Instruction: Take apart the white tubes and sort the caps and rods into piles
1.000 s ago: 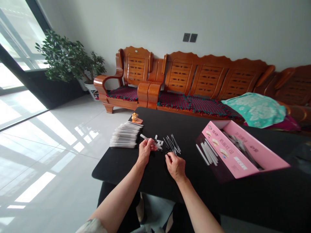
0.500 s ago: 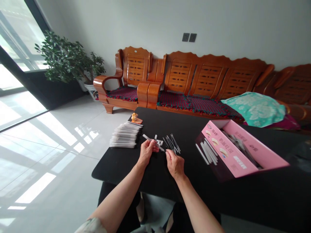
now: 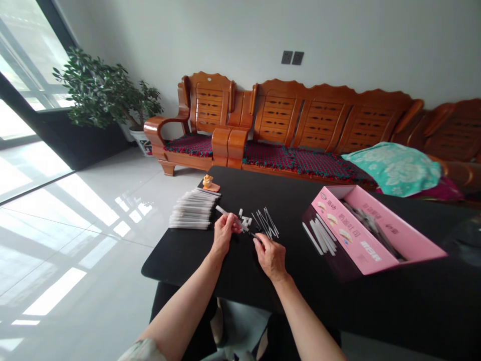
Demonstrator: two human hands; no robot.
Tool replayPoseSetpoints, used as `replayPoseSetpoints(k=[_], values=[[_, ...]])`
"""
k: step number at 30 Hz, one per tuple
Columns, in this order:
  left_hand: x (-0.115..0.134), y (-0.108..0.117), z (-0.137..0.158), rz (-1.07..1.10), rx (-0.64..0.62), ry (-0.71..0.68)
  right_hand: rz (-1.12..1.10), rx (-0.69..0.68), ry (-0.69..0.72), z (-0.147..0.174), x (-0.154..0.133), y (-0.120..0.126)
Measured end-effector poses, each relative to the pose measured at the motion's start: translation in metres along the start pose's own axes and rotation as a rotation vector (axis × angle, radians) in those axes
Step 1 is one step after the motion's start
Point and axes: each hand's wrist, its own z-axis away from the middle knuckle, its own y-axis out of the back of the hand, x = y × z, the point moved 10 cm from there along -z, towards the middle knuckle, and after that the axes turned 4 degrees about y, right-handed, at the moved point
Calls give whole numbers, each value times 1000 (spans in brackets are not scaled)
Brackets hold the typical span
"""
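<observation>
My left hand (image 3: 224, 233) is closed around a slim white pen-like tube (image 3: 221, 210), which slants down to the right toward my other hand. My right hand (image 3: 272, 257) pinches a small dark piece (image 3: 254, 235) near the tube's lower end; its exact kind is too small to make out. Several short white pieces (image 3: 246, 220) lie on the table just beyond my fingers. Right of them is a loose bunch of thin refill-like sticks (image 3: 267, 223). A neat row of white tubes with dark ends (image 3: 191, 210) lies to the left.
The black table (image 3: 180, 255) carries a pink open box (image 3: 349, 245) with dark and pale items inside, and several white tubes (image 3: 321, 235) beside it. A small yellow figurine (image 3: 208, 181) stands at the far left edge. Behind are a wooden sofa (image 3: 285, 115) and a potted plant (image 3: 108, 95).
My left hand has shifted slightly left with the tube, and my right hand slightly left and down. The dark piece between my right fingers shows more plainly.
</observation>
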Motion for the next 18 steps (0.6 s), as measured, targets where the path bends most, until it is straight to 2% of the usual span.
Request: replayPoseSetpoints(k=[2, 5, 7, 9, 13, 18], values=[[1, 0, 0, -7, 1, -7, 2, 3, 10, 0, 1, 0], [9, 13, -1, 29, 121, -72, 9, 18, -35, 2, 12, 4], [16, 25, 1, 67, 221, -136, 16, 28, -94, 5, 24, 9], [20, 31, 2, 88, 265, -177, 67, 41, -197, 9, 40, 15], [19, 20, 2, 16, 172, -154, 263, 24, -456, 15, 67, 22], [12, -5, 4, -27, -27, -82, 336, -33, -549, 11, 76, 15]])
